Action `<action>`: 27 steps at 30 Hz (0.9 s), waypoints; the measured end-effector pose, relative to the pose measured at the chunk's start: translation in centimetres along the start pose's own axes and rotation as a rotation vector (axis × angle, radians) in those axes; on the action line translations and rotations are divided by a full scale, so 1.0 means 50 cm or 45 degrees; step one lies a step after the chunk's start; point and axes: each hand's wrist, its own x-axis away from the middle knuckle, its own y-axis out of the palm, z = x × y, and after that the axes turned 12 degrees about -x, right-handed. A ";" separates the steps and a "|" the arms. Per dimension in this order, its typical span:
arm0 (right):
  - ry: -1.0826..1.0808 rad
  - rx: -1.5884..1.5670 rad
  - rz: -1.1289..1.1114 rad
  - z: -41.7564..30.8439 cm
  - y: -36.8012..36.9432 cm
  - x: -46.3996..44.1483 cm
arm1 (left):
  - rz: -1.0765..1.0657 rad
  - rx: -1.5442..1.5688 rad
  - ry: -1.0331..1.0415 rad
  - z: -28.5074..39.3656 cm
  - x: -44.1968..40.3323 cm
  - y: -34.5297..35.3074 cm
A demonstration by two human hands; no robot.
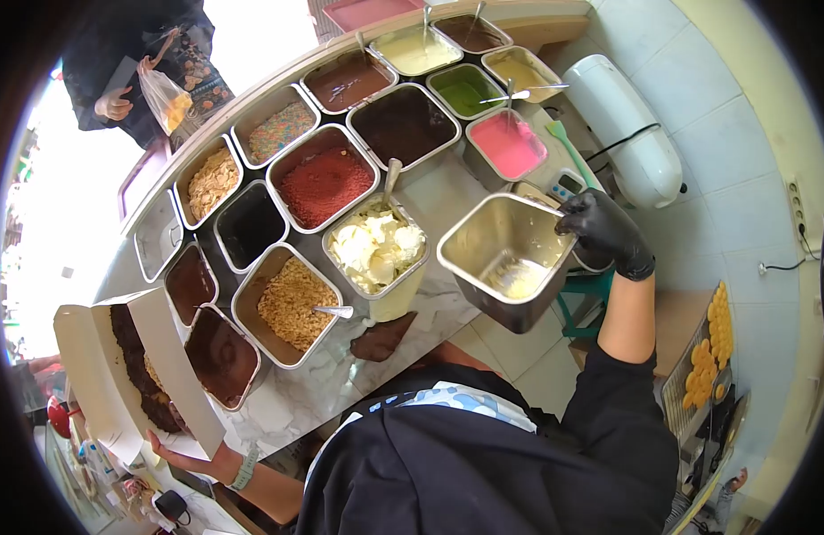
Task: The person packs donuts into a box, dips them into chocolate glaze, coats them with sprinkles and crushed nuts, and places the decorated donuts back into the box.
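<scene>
My right hand (605,230), in a black glove, grips the rim of a deep metal container (470,234). The container is tilted towards me, with pale yellow residue smeared on its bottom. At the lower left, my bare left hand (200,456) holds a white cardboard box (182,379) from below, its fingers partly hidden by it. Inside lies a dark chocolate-topped baked item (137,361), only partly visible. Close to the metal container stands a tub of white cream (376,250) with a spoon. A dark brown piece or smear (382,337) is on the marble counter (291,417).
Several metal tubs line the counter, among them chopped nuts (293,301), red crumbs (325,183), sprinkles (281,132) and pink cream (510,147). A white appliance (627,129) stands by the wall. Another person (144,67) with a plastic bag (167,100) is across the counter.
</scene>
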 end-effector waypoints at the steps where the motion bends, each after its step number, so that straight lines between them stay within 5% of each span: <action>1: -0.237 0.216 -0.074 0.003 -0.002 -0.008 | 0.004 -0.009 0.003 -0.003 -0.004 -0.003; 2: -0.475 0.429 -0.158 0.003 0.003 -0.014 | 0.014 -0.020 0.008 -0.006 -0.005 -0.008; 5: 0.068 0.149 0.012 0.049 0.089 -0.023 | 0.079 -0.103 -0.005 -0.016 0.017 0.023; 8: 0.264 -0.034 0.070 0.009 0.052 -0.008 | -0.100 -0.061 -0.134 -0.002 -0.005 -0.021; 12: 0.847 -0.515 0.307 0.042 0.065 0.021 | 0.191 -0.127 -0.014 -0.005 0.015 0.004; 17: 0.473 -0.556 0.607 0.097 0.166 0.040 | 0.197 -0.081 -0.018 0.003 0.028 0.017; 21: 0.726 -0.656 0.474 0.057 0.176 0.016 | 0.032 -0.062 -0.035 0.013 0.021 -0.017; 24: 0.718 0.152 0.572 -0.031 0.141 -0.031 | -0.038 -0.081 -0.004 0.015 0.040 -0.001; 27: -0.080 -0.134 0.792 -0.085 0.130 -0.139 | -0.024 -0.066 -0.033 0.014 0.042 -0.006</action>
